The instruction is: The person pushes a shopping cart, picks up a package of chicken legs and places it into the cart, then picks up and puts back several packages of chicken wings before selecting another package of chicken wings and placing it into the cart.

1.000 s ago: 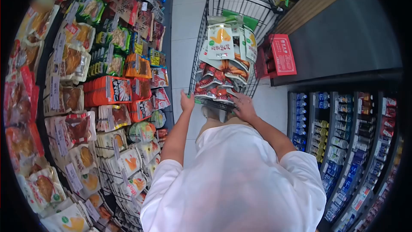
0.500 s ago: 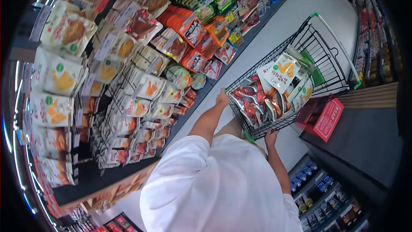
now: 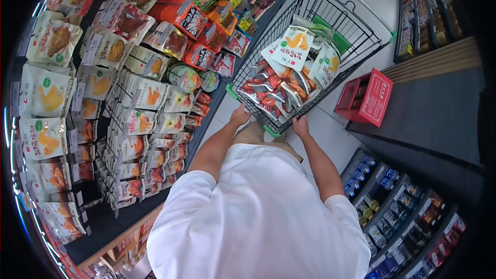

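Wire shopping cart (image 3: 341, 43) bearing foil snack pouches (image 3: 296, 46); left hand (image 3: 241, 114) at its near rim, right hand (image 3: 300, 125) at its right side, finger closure indeterminable.

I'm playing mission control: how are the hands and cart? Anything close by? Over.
Left hand, right hand at near end of cart, grip unclear. Cart loaded with food packets. Red box to the right, displayed packets left.

A dark bench (image 3: 429, 119) has a red box (image 3: 376, 98) at its left end; bottles (image 3: 364, 163) line shelves (image 3: 388, 195); food pouches (image 3: 47, 92) fill a display rack (image 3: 120, 220).
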`<state>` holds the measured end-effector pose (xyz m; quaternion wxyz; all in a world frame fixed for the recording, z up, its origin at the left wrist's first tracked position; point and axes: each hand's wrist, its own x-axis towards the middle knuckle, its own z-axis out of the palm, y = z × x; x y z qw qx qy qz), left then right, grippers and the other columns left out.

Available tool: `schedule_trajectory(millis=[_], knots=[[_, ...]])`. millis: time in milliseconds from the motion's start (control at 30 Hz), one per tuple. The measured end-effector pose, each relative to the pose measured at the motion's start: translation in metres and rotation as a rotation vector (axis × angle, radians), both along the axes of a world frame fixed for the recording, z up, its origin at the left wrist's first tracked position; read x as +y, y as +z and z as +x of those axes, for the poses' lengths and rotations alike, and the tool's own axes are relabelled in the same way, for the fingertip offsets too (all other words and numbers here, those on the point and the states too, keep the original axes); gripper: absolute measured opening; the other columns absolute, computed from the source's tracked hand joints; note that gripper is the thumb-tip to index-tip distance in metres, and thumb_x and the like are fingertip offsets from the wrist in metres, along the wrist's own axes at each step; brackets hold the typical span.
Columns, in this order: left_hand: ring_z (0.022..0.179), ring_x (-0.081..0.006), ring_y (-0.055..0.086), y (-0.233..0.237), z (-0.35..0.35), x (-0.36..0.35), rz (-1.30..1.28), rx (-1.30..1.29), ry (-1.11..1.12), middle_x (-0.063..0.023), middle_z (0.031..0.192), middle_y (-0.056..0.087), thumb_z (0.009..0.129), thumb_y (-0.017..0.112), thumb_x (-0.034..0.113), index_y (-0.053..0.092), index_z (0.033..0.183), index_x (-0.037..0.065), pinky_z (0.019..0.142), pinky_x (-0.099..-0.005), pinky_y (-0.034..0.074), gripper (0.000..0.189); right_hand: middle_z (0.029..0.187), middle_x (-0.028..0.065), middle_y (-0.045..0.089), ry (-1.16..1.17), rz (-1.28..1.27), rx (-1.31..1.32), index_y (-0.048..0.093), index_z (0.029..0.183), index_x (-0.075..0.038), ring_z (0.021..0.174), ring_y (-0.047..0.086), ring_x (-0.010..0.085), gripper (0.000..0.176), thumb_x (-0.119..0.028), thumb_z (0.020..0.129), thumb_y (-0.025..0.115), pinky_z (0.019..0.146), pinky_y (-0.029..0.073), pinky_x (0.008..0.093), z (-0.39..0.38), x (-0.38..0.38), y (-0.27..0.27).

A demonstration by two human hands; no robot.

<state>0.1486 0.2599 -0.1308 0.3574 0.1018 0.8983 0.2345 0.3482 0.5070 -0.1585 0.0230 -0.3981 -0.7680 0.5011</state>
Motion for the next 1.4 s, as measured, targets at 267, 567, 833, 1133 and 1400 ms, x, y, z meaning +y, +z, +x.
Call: schedule_trajectory(millis=[267,567,833,1133,1400], knots=[[0.11,-0.0363,0.054,0.019,-0.016,-0.022,0.027,0.173,-0.313,-0.0213,0.118,0.054,0.08,0.063,0.026,0.055,0.127,0.014,0.095,-0.0428,0.045,0.049,0.082,0.0179,0.061,-0.012,-0.009,-0.026,0.041,0.106,0.0,0.074,0.062,0.0342,0.031,-0.02,0.085,0.054,0.071,0.05,0.0428,-0.004,-0.01,0.003],[0.115,-0.0378,0.05,0.005,-0.032,-0.082,0.428,0.198,-0.312,-0.025,0.124,0.051,0.084,0.06,0.025,0.043,0.134,0.001,0.099,-0.0419,0.039,0.058,0.096,0.0174,0.064,-0.175,-0.281,-0.308,0.033,0.124,-0.008,0.076,0.068,0.0282,0.035,-0.018,0.094,0.046,0.061,0.052,0.0464,-0.022,-0.024,0.039],[0.098,-0.0403,0.06,-0.014,-0.055,-0.086,0.623,-0.208,-0.184,-0.0268,0.104,0.062,0.084,0.054,0.017,0.058,0.113,-0.002,0.088,-0.0453,0.048,0.035,0.083,0.0093,0.068,-0.018,-0.284,-0.683,0.043,0.122,-0.012,0.057,0.066,0.0222,0.027,-0.02,0.097,0.036,0.044,0.047,0.0351,-0.046,-0.031,0.06],[0.09,-0.0404,0.063,0.026,-0.068,-0.089,0.363,-0.097,-0.155,-0.0261,0.093,0.064,0.078,0.053,0.018,0.064,0.091,-0.001,0.079,-0.0468,0.05,0.026,0.064,0.0089,0.066,-0.002,-0.402,-0.863,0.064,0.093,-0.009,0.042,0.059,0.0153,0.026,-0.028,0.094,0.046,0.028,0.035,0.0259,-0.092,-0.087,0.118],[0.09,-0.0361,0.065,0.017,-0.078,-0.092,0.392,-0.179,-0.205,-0.0194,0.096,0.066,0.077,0.056,0.018,0.07,0.091,0.006,0.078,-0.0444,0.051,0.023,0.075,0.0102,0.07,-0.072,-0.374,-0.838,0.061,0.098,-0.009,0.054,0.067,0.0193,0.031,-0.03,0.096,0.04,0.031,0.042,0.0289,-0.078,-0.081,0.101]])
